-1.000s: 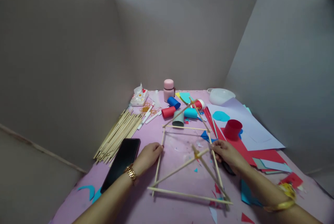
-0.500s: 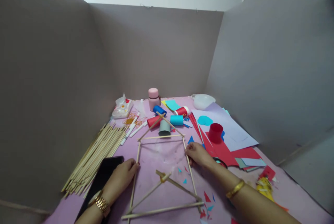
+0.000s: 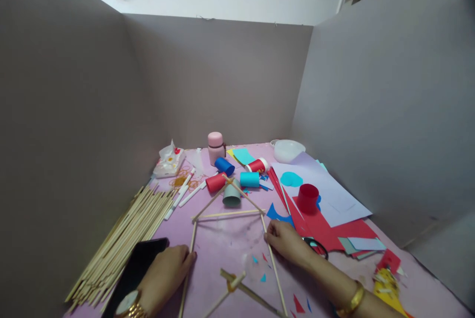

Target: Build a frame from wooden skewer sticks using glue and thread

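Note:
A frame of thin wooden sticks (image 3: 228, 214) stands on the pink table, with a triangle at its far end and another nearer me, tied at the peak with a rubber band. My left hand (image 3: 171, 269) has its fingers closed on the frame's left long stick. On the opposite side, my right hand (image 3: 284, 240) pinches the right long stick near the far triangle. The near triangle's base lies below the view. A gold watch is on my left wrist and a gold bangle on my right.
Loose sticks (image 3: 122, 244) and a black phone (image 3: 139, 268) lie left. Paper tubes, including a grey one (image 3: 232, 197), and a pink flask (image 3: 215, 149) stand or lie behind. Red paper (image 3: 326, 233), scissors (image 3: 317, 247) and a red ring (image 3: 308, 198) are right.
The view has shifted, so the table's contents sit lower and the near base has left the picture. Both hands still hold the frame's side sticks.

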The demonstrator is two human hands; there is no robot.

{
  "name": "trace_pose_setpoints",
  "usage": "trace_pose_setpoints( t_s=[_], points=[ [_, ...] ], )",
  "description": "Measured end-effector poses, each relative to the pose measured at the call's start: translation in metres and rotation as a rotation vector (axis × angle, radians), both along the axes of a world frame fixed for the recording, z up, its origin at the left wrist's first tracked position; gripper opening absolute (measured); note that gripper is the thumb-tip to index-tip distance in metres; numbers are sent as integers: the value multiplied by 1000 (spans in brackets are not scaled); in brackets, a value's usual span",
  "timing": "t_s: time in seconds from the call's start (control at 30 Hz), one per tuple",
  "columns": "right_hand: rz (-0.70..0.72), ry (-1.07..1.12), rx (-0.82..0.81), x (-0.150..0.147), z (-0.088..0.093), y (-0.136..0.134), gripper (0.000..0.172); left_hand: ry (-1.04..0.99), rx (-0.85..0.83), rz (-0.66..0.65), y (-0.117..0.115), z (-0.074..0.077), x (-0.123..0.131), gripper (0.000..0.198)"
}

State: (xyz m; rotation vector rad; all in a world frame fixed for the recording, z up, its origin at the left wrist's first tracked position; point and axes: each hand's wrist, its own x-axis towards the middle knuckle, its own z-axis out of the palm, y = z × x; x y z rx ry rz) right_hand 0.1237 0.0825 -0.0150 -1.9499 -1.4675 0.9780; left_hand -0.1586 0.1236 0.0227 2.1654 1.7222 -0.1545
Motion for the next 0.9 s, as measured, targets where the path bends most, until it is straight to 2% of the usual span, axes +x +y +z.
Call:
trace_pose_setpoints(
  t_s=[0.2,0.33,0.4,0.5,0.6,0.73,0.9],
  points=[
    [-48,103,116,13,20,7,20,-31,15,-5,14,5,-7,34],
    [-138,323,104,24,35,35,10,-117,74,44,46,16,-21,31],
    [-184,446,51,26,37,55,16,-214,91,89,66,22,-24,28],
    [-268,602,-36,21,34,82,25,-433,42,179,94,30,-18,27],
    [-363,714,-49,13,27,98,29,-662,-51,306,117,32,-2,24],
    [-441,848,-72,7,19,104,29,-890,-197,490,144,25,20,18],
    [-437,1011,-188,10,13,110,28,-1026,-330,655,165,11,36,21]
  ],
)
